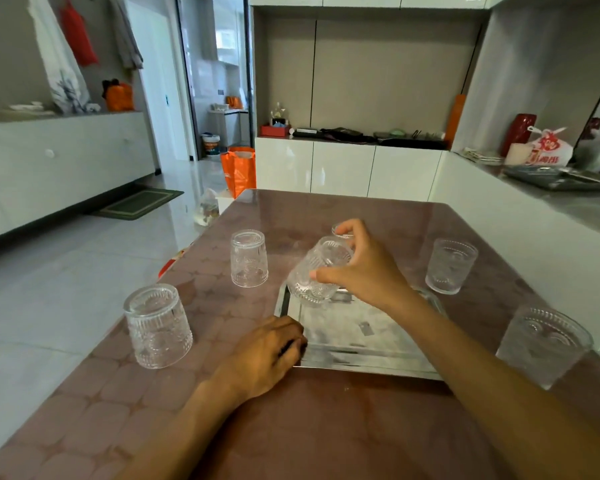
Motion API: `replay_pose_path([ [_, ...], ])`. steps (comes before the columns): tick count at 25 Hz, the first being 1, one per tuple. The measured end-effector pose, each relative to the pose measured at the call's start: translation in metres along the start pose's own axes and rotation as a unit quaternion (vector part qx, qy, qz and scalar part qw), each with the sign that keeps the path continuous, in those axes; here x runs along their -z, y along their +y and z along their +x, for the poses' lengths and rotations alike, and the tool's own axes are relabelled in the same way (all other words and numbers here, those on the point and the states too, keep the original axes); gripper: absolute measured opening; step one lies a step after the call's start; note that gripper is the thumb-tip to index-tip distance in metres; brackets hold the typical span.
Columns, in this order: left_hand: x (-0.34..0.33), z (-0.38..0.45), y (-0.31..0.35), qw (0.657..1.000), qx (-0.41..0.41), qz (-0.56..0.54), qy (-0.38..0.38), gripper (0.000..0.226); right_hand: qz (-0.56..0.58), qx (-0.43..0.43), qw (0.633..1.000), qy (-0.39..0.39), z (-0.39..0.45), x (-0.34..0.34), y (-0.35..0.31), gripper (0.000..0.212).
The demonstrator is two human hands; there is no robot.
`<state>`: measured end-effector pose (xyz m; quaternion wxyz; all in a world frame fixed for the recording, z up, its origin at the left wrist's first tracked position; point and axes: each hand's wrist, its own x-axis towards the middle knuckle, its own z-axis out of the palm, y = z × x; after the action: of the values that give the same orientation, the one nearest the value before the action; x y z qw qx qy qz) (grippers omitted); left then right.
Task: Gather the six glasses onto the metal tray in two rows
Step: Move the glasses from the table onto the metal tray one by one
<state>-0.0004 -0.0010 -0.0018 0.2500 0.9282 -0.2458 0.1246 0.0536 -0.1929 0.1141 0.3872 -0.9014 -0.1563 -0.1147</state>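
A shiny metal tray [357, 337] lies on the brown table. My right hand [364, 268] grips a clear ribbed glass [314, 271], tilted, over the tray's far left corner. My left hand [267, 355] rests curled on the tray's left edge. Two glasses stand upside down left of the tray: one near [157, 325], one farther [249, 258]. Two upright glasses stand to the right: one far [450, 265], one near the table's right edge [542, 344]. Behind my right hand, only the rim of another glass [340, 230] shows.
The table [326, 427] has its left edge near the closest inverted glass and its right edge by the near right glass. White cabinets stand beyond and to the right. An orange bag [239, 171] sits on the floor past the table.
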Motion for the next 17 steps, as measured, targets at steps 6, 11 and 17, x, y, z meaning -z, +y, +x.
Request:
replay_pose_path([
  [6,0.002,0.0,0.001,1.0,-0.006,0.008,-0.009,0.028,-0.083,-0.013,0.995,-0.06,0.033,-0.047,0.023,0.052],
  [11,0.003,0.0,0.001,0.999,0.007,0.029,-0.022,0.029,-0.098,0.014,0.994,-0.049,0.033,-0.062,0.03,0.056],
  [17,0.018,-0.032,0.03,0.991,0.027,0.059,0.116,0.027,-0.051,0.058,0.996,0.035,-0.012,-0.058,0.025,0.074],
])
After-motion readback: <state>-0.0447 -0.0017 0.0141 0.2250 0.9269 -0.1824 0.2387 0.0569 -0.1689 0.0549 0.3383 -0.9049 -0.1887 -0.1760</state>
